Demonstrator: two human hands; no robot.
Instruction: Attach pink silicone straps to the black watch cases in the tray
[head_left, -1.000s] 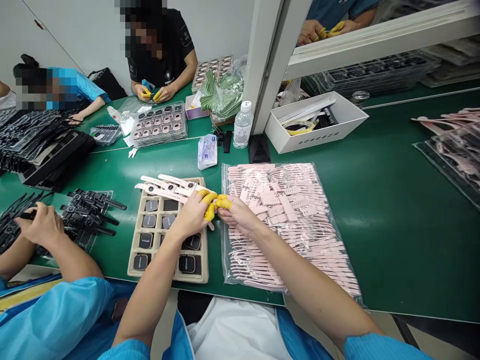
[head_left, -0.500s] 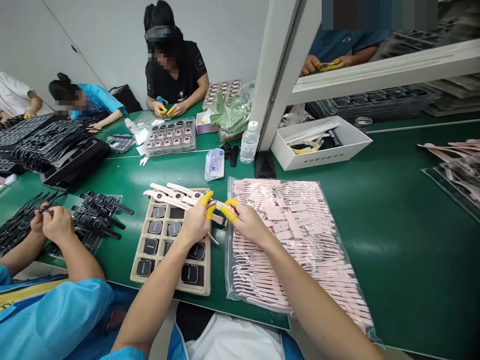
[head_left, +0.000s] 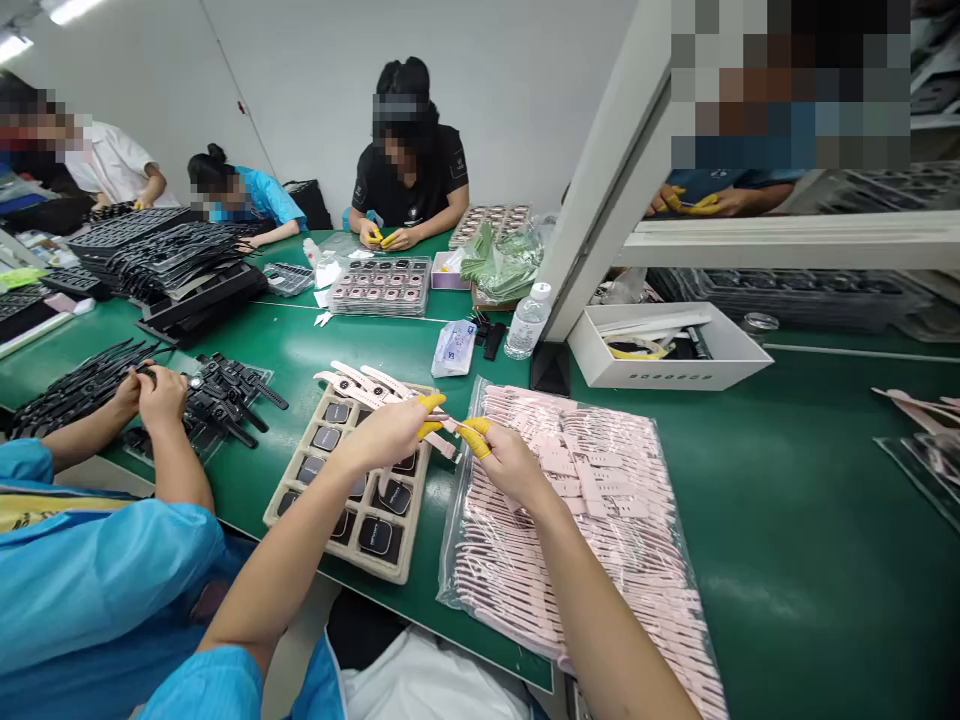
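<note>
My left hand (head_left: 397, 430), with yellow finger covers, is closed on a watch above the right side of a beige tray (head_left: 401, 570). My right hand (head_left: 502, 455), also in yellow finger covers, pinches a pink strap joined to that watch. The watch itself is mostly hidden by my fingers. Square dark watch faces (head_left: 380, 537) sit in the tray's compartments. Watches with pale pink straps (head_left: 346, 385) lie across the tray's far edge. Right of the tray is a clear bag of many pink straps (head_left: 510, 570), with several loose strap pieces (head_left: 589, 475) on top.
A co-worker's hands (head_left: 161, 395) handle black watches (head_left: 225, 400) at the left. Beyond my hands stand a tissue pack (head_left: 454, 348), a bottle (head_left: 528, 322) and a white box (head_left: 667, 375) beside a metal post (head_left: 611, 180). Other people sit across the green table (head_left: 795, 480).
The view has tilted up and shifted left, so table objects appear lower or farther right. My hands remain together at the watch and strap, with the left hand turned flatter over the tray.
</note>
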